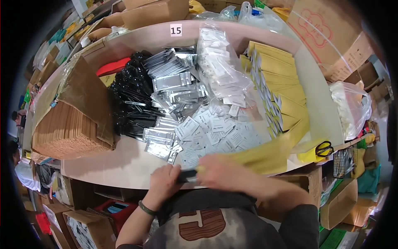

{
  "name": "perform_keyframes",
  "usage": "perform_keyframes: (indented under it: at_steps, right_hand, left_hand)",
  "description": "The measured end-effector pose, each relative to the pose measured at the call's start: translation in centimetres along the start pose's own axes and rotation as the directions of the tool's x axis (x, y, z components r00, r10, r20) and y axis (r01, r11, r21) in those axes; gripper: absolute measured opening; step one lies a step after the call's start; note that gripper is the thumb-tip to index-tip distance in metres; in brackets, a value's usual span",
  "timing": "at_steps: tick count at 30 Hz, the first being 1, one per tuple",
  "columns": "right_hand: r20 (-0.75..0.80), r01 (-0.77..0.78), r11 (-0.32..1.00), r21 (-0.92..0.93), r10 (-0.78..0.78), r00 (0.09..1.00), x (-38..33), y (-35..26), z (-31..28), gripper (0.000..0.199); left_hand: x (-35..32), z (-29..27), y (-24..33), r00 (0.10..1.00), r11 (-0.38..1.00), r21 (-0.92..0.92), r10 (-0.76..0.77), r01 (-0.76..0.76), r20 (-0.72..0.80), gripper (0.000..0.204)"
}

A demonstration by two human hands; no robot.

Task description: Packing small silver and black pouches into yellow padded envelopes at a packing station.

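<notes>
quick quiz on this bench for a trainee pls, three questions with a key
1. True or false: the black pile lies between the cardboard box and the silver packets.
2. Which hand has a bracelet at its wrist?
3. The black-handled scissors are at the table's: A) far left corner B) right side C) middle

Key: 1 true; 2 the left hand; 3 B

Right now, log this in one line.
left hand: at blurred dark object, grip unclear | right hand: at blurred long yellow sheet | nearby: small white rectangular printed packets
</notes>
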State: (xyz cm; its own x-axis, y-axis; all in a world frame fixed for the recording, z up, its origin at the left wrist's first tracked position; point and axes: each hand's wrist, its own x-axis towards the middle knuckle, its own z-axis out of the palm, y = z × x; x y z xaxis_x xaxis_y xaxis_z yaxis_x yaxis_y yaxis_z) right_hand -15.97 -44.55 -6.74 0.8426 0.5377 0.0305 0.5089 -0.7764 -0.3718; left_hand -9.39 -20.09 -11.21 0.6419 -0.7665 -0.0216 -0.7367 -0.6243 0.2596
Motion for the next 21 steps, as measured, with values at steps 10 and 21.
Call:
perform_keyframes:
  at_steps: [10,21]
  right_hand:
    - [-0.029,-0.177,0.922,0.344,0.199,0.98,-8.8,5.0,-2.4,0.04]
    - [-0.127,-0.519,0.852,0.067,0.524,0.842,-2.5,0.4,1.8,0.033]
  left_hand:
    - [2.0,-0.9,4.7,0.968,0.497,-0.868,0.217,0.003,0.127,0.042]
    - [3.5,-0.1,1.8,0.886,0.707,-0.599,-0.083,0.375,0.457,0.05]
